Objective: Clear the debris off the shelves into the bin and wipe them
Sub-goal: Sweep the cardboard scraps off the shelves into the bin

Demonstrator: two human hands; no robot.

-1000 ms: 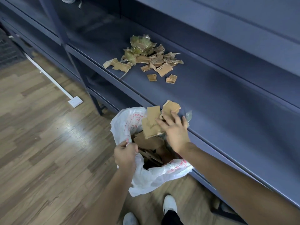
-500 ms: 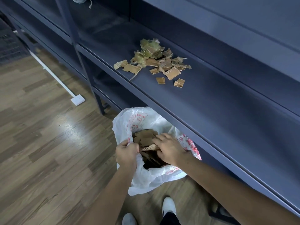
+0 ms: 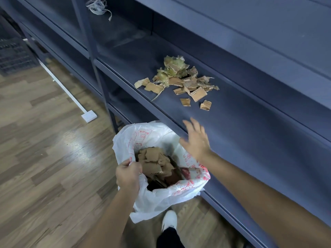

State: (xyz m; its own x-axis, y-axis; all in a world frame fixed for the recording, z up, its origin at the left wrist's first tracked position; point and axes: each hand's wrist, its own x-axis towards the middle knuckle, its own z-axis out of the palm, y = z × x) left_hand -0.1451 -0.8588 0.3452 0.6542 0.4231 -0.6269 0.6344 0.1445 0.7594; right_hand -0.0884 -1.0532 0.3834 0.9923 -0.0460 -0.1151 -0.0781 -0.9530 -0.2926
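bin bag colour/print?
White plastic bag with red printing, gripped at its rim by the left hand; head view.

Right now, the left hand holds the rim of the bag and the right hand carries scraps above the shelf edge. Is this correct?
Not quite: the right hand is empty, fingers spread. The left hand does hold the rim of the bag, and the right is above the shelf edge. The head view shows it.

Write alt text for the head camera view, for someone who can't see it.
A person's left hand grips the rim of a white plastic bag holding cardboard scraps, while the open right hand hovers by the edge of a blue shelf. A pile of torn cardboard lies farther along that shelf.
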